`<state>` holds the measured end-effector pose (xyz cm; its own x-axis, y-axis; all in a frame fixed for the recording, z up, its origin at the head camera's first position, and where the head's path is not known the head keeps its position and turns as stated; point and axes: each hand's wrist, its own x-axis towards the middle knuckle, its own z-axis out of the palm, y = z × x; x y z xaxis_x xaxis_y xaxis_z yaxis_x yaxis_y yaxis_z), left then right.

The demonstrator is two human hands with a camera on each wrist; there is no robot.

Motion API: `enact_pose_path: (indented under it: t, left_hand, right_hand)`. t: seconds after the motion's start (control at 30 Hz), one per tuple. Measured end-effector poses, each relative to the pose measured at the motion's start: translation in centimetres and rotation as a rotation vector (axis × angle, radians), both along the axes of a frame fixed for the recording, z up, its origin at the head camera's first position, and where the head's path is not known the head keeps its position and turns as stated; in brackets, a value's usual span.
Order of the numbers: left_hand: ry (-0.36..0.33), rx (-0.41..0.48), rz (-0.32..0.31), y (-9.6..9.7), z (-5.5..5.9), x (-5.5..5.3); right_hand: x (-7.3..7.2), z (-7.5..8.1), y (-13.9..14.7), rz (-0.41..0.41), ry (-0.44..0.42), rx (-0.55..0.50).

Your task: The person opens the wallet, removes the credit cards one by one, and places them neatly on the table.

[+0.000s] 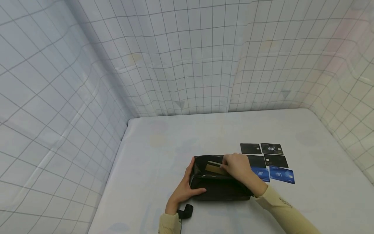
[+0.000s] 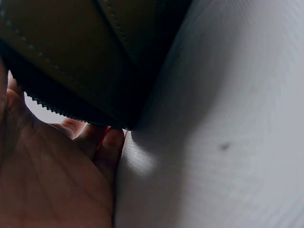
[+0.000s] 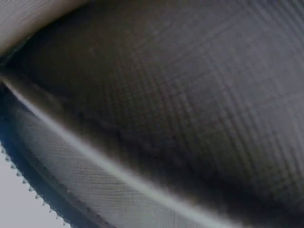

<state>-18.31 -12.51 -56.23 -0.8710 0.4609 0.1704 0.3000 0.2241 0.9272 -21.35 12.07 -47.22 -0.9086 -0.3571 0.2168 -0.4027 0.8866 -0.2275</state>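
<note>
A black zip wallet lies opened on the white table, and its zip teeth show in the left wrist view. My left hand holds the wallet's left end, with the thumb across the front and the fingers along the side. Inside the wallet my right hand pinches the right end of a gold-coloured card; its fingertips are partly hidden. The right wrist view is filled by the wallet's dark lining and a pale fold edge.
Right of the wallet lie several cards in rows: black cards at the back, blue VIP cards nearer. The right forearm passes beside them. A black wrist device is by the left wrist. White grid-patterned curtains surround the table.
</note>
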Motion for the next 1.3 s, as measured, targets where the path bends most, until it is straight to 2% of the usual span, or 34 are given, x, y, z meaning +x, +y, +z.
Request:
enact_pose_path:
  t: [0.3, 0.73, 0.87, 1.17, 1.3]
  left_hand:
    - [-0.001, -0.007, 0.01, 0.0, -0.2, 0.0]
    - [-0.022, 0.034, -0.001, 0.2, 0.1, 0.0]
    - [-0.025, 0.023, 0.003, 0.2, 0.1, 0.0]
    - [-0.015, 0.008, 0.011, 0.1, 0.0, 0.0]
    - [-0.033, -0.002, 0.015, 0.2, 0.1, 0.0]
  right_hand:
    - [0.0, 0.5, 0.0, 0.059, 0.194, -0.039]
    - [-0.4, 0.7, 0.8, 0.096, 0.273, -0.128]
    - [-0.4, 0.8, 1.0, 0.088, 0.265, -0.152]
    - [-0.4, 1.3, 1.3, 0.063, 0.189, -0.255]
    - [-0.5, 1.4, 1.4, 0.05, 0.15, -0.276]
